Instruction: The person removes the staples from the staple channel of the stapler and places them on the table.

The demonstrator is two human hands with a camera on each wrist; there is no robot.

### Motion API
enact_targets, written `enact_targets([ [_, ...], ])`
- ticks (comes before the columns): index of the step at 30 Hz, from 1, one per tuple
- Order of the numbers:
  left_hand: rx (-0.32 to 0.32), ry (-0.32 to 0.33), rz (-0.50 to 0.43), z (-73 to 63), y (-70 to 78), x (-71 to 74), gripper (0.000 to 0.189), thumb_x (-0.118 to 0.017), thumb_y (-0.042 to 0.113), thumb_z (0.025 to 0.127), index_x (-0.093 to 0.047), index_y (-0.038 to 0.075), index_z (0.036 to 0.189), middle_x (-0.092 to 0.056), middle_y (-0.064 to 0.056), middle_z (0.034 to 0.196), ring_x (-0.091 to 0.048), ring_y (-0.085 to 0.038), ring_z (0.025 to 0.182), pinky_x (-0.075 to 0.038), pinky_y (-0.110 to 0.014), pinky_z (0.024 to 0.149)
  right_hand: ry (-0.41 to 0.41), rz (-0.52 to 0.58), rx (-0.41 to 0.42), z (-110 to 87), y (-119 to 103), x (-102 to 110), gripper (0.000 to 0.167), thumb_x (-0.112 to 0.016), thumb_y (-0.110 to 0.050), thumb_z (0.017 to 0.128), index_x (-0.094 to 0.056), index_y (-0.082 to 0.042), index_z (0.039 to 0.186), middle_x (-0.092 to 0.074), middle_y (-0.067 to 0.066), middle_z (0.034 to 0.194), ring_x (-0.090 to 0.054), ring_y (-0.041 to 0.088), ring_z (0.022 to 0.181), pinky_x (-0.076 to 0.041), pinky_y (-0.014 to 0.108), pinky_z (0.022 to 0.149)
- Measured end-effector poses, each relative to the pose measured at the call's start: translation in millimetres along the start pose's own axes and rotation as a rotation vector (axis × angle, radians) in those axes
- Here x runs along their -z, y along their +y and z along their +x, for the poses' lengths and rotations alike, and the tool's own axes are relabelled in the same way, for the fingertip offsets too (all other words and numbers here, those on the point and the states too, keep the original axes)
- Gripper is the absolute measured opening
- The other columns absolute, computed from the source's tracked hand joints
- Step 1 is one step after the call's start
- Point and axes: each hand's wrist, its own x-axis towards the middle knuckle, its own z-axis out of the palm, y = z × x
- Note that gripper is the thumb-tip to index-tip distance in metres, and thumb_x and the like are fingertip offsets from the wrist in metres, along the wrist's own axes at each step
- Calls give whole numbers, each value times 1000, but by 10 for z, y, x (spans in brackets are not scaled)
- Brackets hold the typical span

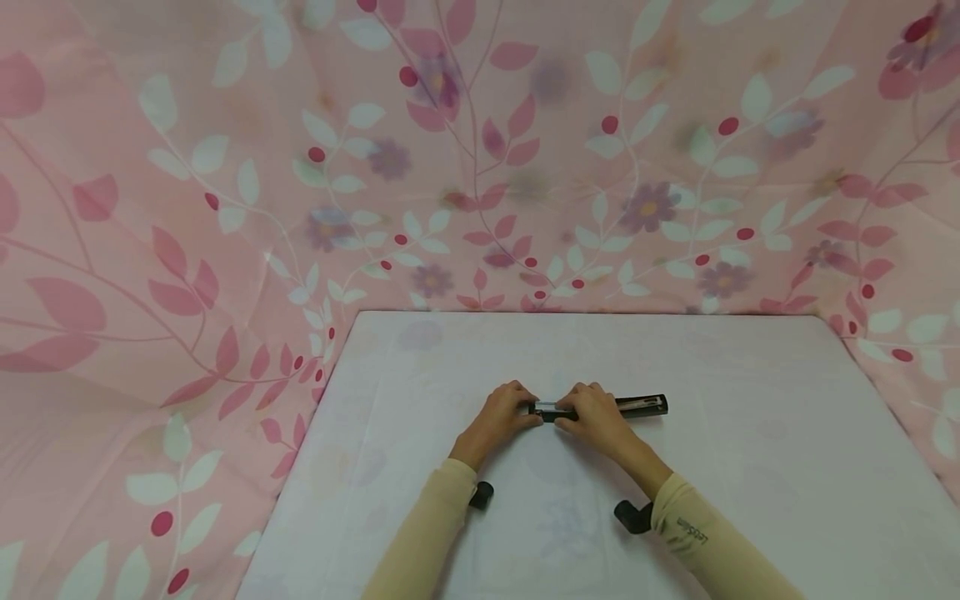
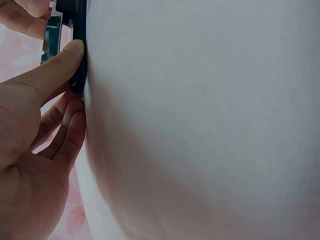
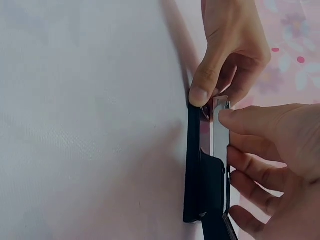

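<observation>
A black stapler [image 1: 647, 407] lies on the white-covered table, its top arm swung open toward the right. With thumb and fingers my left hand [image 1: 497, 421] grips the left end of its black base [image 2: 79, 55]. My right hand [image 1: 600, 421] pinches the silver staple magazine [image 3: 220, 132], thumb on one side and fingers along the other. In the right wrist view the magazine stands a little apart from the base, and the top arm runs out of frame at the bottom. Whether staples are inside cannot be seen.
A white cloth covers the table [image 1: 420, 367]. Pink floral fabric [image 1: 480, 167] hangs behind it and along both sides. Black wrist-worn pieces, one at the left sleeve [image 1: 482, 495] and one at the right sleeve [image 1: 633, 517], stick out over the table.
</observation>
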Motion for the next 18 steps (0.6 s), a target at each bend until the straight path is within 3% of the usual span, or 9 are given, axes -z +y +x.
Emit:
enact_targets([
  [11,5,4,-1,-9,13,23,32,-79,27,83,-75,12,110,-66,-1,103,-59,-15,94,-46,-29,85,-1,88,-112,12,-52,21,23,-80,-21,81,-78,-10,101,-70,9,100,-56,30,96,-40,47,76],
  [18,-10,3,-2,-2,2,3,32,-78,29,82,-75,13,110,-66,-1,103,-59,-14,94,-46,-27,84,34,-115,-86,-16,-127,-10,22,-82,-24,79,-79,-11,96,-70,9,95,-58,33,94,-47,53,79],
])
